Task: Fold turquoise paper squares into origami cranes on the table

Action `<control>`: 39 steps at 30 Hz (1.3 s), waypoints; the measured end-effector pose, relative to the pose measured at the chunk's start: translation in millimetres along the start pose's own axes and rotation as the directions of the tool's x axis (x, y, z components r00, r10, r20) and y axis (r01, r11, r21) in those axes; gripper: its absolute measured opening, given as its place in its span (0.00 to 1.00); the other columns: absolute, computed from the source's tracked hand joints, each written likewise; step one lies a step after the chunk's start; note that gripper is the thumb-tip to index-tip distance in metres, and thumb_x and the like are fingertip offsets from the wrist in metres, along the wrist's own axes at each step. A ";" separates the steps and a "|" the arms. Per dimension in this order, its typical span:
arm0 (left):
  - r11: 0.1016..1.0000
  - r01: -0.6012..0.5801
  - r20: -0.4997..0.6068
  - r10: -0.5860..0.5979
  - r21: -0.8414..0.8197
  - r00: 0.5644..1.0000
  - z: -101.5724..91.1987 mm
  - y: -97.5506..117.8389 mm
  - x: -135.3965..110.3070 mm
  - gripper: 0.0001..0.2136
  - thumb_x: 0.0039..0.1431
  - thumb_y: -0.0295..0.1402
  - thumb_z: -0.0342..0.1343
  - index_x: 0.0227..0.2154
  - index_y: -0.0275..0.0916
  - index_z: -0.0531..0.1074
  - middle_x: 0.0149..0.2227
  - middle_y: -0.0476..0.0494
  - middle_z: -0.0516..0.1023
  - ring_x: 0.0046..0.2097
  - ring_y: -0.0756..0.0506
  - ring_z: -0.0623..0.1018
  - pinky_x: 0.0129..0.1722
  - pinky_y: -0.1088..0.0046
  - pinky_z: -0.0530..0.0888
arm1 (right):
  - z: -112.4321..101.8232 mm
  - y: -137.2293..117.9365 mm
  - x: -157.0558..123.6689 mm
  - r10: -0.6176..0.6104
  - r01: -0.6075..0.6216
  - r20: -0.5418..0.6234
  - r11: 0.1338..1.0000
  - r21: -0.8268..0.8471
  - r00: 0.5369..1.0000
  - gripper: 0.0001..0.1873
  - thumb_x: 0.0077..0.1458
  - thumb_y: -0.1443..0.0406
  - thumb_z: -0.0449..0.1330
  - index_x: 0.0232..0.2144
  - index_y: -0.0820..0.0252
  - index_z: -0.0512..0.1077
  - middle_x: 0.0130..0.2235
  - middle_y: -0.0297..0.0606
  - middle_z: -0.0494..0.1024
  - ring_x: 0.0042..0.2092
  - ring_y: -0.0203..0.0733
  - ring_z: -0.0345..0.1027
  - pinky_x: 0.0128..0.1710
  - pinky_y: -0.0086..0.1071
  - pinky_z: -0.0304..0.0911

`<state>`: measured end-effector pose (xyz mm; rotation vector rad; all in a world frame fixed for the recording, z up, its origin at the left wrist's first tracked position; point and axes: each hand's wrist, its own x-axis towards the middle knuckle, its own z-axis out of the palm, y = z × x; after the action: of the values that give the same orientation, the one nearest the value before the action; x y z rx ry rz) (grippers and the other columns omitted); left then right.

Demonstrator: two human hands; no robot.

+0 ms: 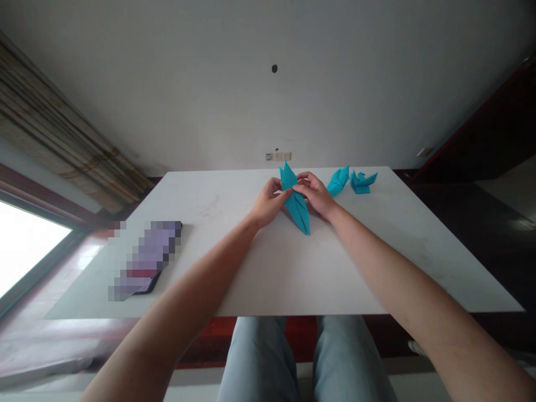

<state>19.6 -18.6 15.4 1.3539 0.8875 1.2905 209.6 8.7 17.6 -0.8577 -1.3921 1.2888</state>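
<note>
A long folded piece of turquoise paper (298, 211), pointed at both ends, is held up over the table between my two hands. My left hand (270, 202) grips its left side, thumb lying across the front. From the right, my right hand (315, 194) pinches the paper's middle, its thumb close to the other thumb. The fingers behind the paper are partly hidden. Just beyond my right hand lies another folded turquoise paper piece (338, 181), partly covered by that hand. Beside it stands a small turquoise origami bird (362, 182) with spread points.
The white table (251, 279) stretches out before me, its far edge near the wall. A flat, phone-like object (153, 254), blurred by pixelation, rests on the left side. Wall sockets (278, 157) sit behind the table, and a curtain (58, 123) hangs at left.
</note>
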 end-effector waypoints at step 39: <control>1.000 -0.008 0.072 0.008 0.002 0.997 -2.1 4.3 -0.6 0.19 0.70 0.52 0.68 0.41 0.38 0.84 0.41 0.45 0.86 0.44 0.45 0.81 0.46 0.73 0.77 | 7.3 8.0 -2.3 -0.014 0.019 0.235 1.000 -0.022 0.972 0.35 0.44 0.47 0.87 0.45 0.49 0.73 0.38 0.28 0.82 0.38 0.41 0.73 0.39 0.35 0.72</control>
<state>17.0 -19.6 19.2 1.3982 0.8352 1.2389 202.0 6.1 9.9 -0.7250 -1.5996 1.3980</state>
